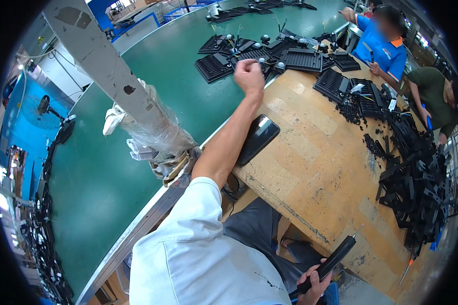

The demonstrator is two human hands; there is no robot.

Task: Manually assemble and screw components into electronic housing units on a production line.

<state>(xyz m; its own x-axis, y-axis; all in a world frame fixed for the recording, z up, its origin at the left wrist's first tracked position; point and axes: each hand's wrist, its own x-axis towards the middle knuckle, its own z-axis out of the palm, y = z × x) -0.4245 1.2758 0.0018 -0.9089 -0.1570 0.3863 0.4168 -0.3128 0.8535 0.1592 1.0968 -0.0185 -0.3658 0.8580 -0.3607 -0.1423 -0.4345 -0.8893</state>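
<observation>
My left hand [250, 77] is stretched far forward over the belt edge, its fingers curled in. It is right beside the black finned lamp housings [212, 67]; whether it grips one is hidden behind the hand. Low on the right, my right hand [316, 284] is wrapped around a black electric screwdriver [335, 263], whose thin bit points up and away over the table edge. A dark smartphone [259, 138] lies on the wooden table [310, 152] next to my left forearm.
Black brackets [417, 183] are heaped along the table's right side, near small black parts [348, 109]. A green conveyor belt [117, 203] runs along the left, behind a plastic-wrapped post [99, 56]. A co-worker in blue [387, 56] and another in dark green [430, 89] are at the far right.
</observation>
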